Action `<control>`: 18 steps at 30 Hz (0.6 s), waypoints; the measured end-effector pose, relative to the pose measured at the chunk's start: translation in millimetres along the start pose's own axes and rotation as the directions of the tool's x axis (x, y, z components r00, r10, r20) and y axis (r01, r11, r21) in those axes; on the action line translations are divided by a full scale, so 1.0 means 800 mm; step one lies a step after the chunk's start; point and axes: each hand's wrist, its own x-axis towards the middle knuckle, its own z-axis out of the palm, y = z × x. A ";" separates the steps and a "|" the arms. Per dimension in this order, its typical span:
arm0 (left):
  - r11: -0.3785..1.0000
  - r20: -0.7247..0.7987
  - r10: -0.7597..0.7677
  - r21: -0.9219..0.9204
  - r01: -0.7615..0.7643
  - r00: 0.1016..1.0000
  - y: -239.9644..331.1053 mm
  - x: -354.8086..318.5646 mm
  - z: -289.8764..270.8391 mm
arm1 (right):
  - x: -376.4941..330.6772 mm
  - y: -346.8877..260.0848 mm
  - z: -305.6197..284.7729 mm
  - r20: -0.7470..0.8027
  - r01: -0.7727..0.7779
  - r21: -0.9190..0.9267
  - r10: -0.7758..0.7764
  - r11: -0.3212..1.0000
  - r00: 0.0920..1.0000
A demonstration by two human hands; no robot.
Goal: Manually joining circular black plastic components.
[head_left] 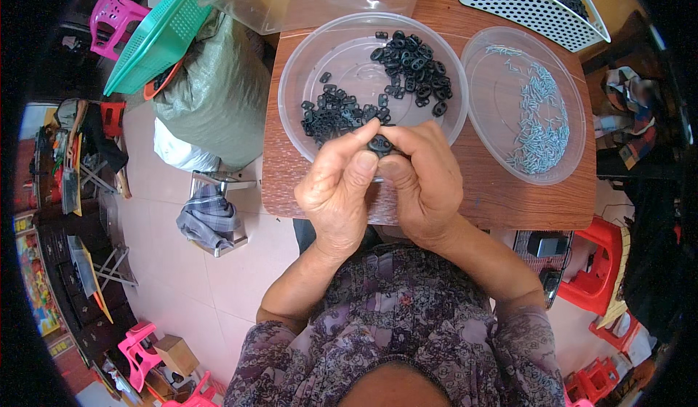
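Note:
Between my two hands is a small black oval plastic piece with holes point(379, 144). My left hand point(339, 178) pinches it from the left with thumb and forefinger. My right hand point(423, 178) pinches its right side the same way. Both hands are over the near rim of a round clear plastic tub point(294, 69). Inside the tub, small black parts lie in two heaps: rounded pieces point(414, 65) at the far right and smaller blocky pieces point(331, 115) at the near left. My fingers hide part of the held piece.
Right of the tub, a round clear lid-like tray point(494, 102) holds many small silvery pins point(542, 127). A white perforated basket point(531, 14) with black parts stands at the back right of the wooden table point(480, 203). A clear bin point(313, 3) is behind; a stuffed sack point(214, 91) stands left.

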 end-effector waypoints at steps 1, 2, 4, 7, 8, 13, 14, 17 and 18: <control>0.999 -0.016 -0.018 -0.037 0.017 1.000 -0.001 -0.002 0.000 | 0.001 -0.001 0.001 -0.005 0.011 -0.012 -0.011 1.000 1.000; 0.997 -0.031 -0.036 -0.073 0.033 0.999 -0.003 -0.003 0.000 | 0.002 -0.002 0.002 -0.009 0.022 -0.023 -0.023 0.999 1.000; 0.999 -0.062 0.014 -0.051 -0.017 0.998 -0.009 -0.004 0.002 | 0.000 0.000 0.007 -0.029 0.035 -0.019 -0.035 0.999 0.999; 0.998 -0.096 0.046 -0.040 -0.050 0.994 -0.011 -0.006 0.005 | -0.002 0.002 0.009 -0.046 0.045 -0.021 -0.046 0.999 0.998; 0.998 -0.101 0.029 -0.052 -0.034 0.994 -0.010 -0.007 0.006 | -0.003 0.002 0.009 -0.043 0.043 -0.027 -0.045 0.999 0.998; 0.998 -0.118 0.029 -0.058 -0.036 0.993 -0.004 -0.013 0.010 | -0.003 -0.015 0.000 0.004 -0.054 0.042 0.054 0.998 0.999; 0.996 -0.118 0.047 -0.068 -0.055 0.992 -0.003 -0.014 0.011 | -0.004 -0.016 0.000 -0.005 -0.064 0.062 0.064 0.996 0.998; 0.995 -0.129 0.027 -0.096 -0.040 0.991 -0.003 -0.014 0.011 | -0.004 -0.012 0.005 -0.060 -0.034 0.062 0.038 0.998 0.997; 0.995 -0.128 0.027 -0.096 -0.039 0.991 -0.003 -0.014 0.011 | -0.004 -0.011 0.006 -0.061 -0.034 0.061 0.038 0.998 0.997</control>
